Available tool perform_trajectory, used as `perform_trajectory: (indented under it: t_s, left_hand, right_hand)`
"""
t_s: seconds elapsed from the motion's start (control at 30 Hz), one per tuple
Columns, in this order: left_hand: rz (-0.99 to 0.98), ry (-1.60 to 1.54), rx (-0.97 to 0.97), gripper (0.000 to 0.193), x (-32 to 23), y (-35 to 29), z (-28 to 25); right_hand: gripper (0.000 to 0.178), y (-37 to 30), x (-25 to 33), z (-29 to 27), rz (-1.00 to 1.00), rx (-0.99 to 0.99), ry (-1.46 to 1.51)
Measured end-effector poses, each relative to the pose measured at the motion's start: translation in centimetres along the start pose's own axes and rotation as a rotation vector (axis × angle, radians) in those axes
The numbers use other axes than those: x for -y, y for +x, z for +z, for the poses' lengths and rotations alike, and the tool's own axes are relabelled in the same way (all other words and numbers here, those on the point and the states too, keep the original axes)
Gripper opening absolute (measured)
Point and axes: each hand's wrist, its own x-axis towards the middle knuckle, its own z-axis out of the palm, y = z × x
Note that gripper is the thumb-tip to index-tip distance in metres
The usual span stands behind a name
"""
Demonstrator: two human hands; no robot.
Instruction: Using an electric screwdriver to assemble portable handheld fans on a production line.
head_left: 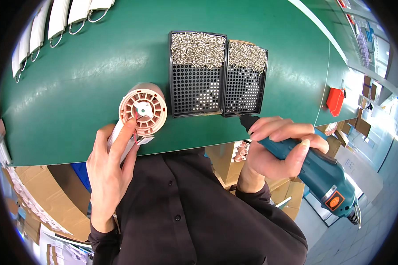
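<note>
at the left hand's [110, 154] fingertips, as the head view shows, sits the pink cylinder [155, 110], its spoked end facing up; that hand is closed round the white stem [130, 147], index finger reaching the spokes beside a white hub [143, 108]. the right hand [281, 150] is wrapped round a teal driver [316, 174], whose tip points at the near edge of the right tray [235, 90]; whether they touch, i cannot tell. between the two grips and farther off, that tray and the left tray [183, 88] hold screws [197, 49], heaped at their far ends. beyond the left grip, white strips [58, 17] lie on the green table [88, 97].
</note>
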Motion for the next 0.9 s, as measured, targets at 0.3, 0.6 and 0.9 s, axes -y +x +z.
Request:
perform_trajectory:
  t_s: [0.3,0.6,0.9]
  left_hand:
    - [0.016,-0.021,-0.017,0.058,0.3,0.1,-0.2]
    - [0.067,-0.038,0.029,0.059,0.7,0.3,-0.9]
    - [0.117,-0.017,0.016,0.068,1.7,-0.1,-0.7]
  right_hand:
    - [0.021,0.1,1.0,1.0,-0.095,-0.017,-0.018]
    - [0.039,1.4,3.4,6.4,-0.262,0.295,0.136]
    - [0.038,0.7,1.9,11.4,-0.354,0.379,0.110]
